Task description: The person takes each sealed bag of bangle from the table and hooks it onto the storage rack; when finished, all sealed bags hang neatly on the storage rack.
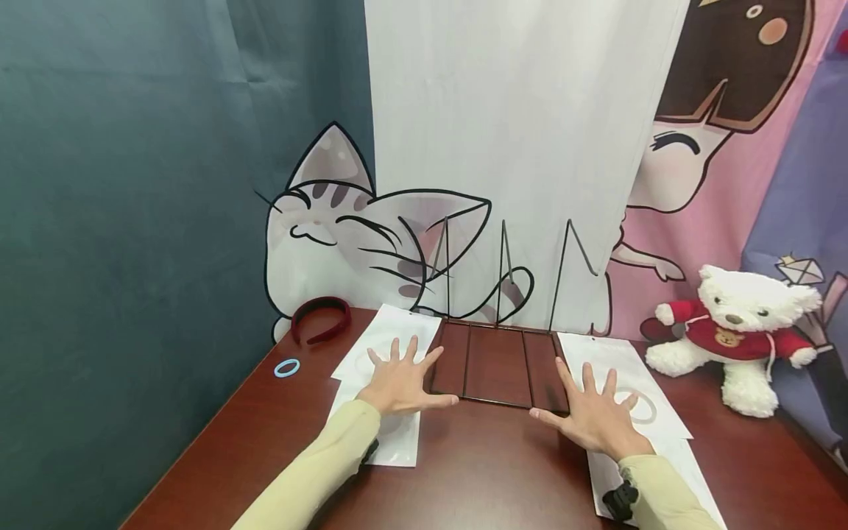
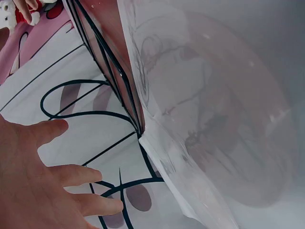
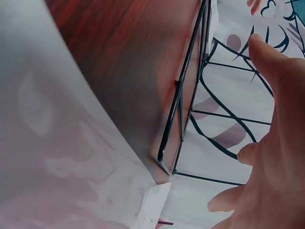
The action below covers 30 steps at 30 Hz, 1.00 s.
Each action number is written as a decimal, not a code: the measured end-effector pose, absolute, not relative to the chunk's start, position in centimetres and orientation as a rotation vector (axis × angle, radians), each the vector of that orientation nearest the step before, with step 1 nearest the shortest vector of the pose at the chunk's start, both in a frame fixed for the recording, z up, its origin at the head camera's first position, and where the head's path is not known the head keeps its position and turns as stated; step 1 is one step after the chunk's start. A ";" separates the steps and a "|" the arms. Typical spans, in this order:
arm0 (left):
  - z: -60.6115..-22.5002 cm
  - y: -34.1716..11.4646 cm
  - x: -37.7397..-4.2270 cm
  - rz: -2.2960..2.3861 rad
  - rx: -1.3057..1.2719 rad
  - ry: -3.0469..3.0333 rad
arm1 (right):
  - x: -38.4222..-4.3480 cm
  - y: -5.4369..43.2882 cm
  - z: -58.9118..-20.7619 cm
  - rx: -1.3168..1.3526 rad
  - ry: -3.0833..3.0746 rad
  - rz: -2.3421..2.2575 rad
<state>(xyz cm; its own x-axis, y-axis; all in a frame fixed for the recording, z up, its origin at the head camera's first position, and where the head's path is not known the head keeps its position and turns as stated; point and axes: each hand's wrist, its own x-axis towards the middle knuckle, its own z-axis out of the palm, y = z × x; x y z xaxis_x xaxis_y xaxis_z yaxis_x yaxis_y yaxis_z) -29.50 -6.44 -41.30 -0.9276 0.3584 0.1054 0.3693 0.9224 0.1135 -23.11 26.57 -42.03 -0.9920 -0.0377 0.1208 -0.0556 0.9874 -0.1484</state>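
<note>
Both hands hover over the near part of a brown table, fingers spread and nothing held. My left hand point(image 1: 397, 383) overlaps glossy white sheets point(image 1: 404, 327) that look like plastic bags. My right hand point(image 1: 596, 416) overlaps similar white sheets point(image 1: 616, 350), with a pale ring shape point(image 1: 654, 407) showing beside its fingers. Between the hands stands a black wire rack point(image 1: 497, 402), its thin uprights rising at the back. In the left wrist view the fingers point(image 2: 76, 175) point toward the rack; the right wrist view shows the rack point(image 3: 178, 83) beside the right hand point(image 3: 281, 138).
At the table's left lie a dark red headband point(image 1: 341, 331) and a light blue ring point(image 1: 287, 368). A white teddy bear point(image 1: 748, 294) in a red top sits at the right. Behind the table hangs a cloth backdrop point(image 1: 530, 96) with a cartoon cat.
</note>
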 end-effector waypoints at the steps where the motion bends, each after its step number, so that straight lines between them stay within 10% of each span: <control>1: -41.3 -6.4 -29.5 -0.207 -0.572 -2.998 | -23.1 26.6 -42.0 0.070 -3.015 0.234; 30: -41.7 -6.2 -32.2 -0.729 -0.823 -2.940 | -26.9 37.4 -41.9 0.355 -2.863 0.402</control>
